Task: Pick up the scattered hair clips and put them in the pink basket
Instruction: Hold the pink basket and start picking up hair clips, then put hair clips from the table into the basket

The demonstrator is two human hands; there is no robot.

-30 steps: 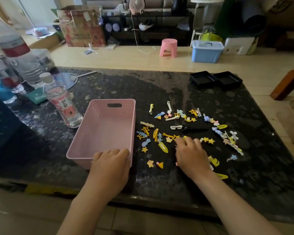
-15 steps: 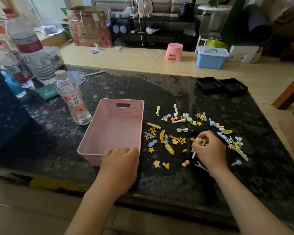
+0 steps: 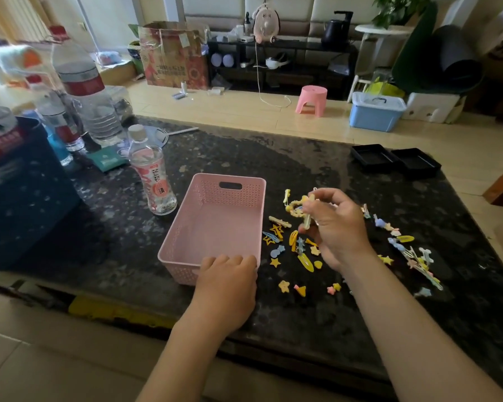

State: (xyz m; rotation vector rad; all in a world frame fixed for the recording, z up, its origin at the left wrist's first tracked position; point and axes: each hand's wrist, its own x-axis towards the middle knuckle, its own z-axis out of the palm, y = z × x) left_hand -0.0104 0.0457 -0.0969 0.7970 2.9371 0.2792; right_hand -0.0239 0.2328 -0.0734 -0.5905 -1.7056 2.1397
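The pink basket (image 3: 196, 198) stands empty on the dark stone table, a little left of centre. My left hand (image 3: 228, 282) grips its near right corner. My right hand (image 3: 336, 224) is raised above the table just right of the basket, shut on a small bunch of yellow hair clips (image 3: 298, 206) that stick out to the left of my fingers. Several more hair clips (image 3: 299, 250), yellow, blue and pink, lie scattered on the table under and to the right of that hand, as far as a cluster (image 3: 418, 259) near the right side.
A plastic bottle (image 3: 153, 178) stands just left of the basket. More bottles (image 3: 82, 91) and a dark blue box (image 3: 21, 187) crowd the table's left end. Two black trays (image 3: 395, 159) sit at the far right corner. The table's near edge (image 3: 273, 340) runs below my wrists.
My right hand has closed on some clips, lifted off the table and moved up and left toward the basket. My left hand has stayed on the basket's corner.
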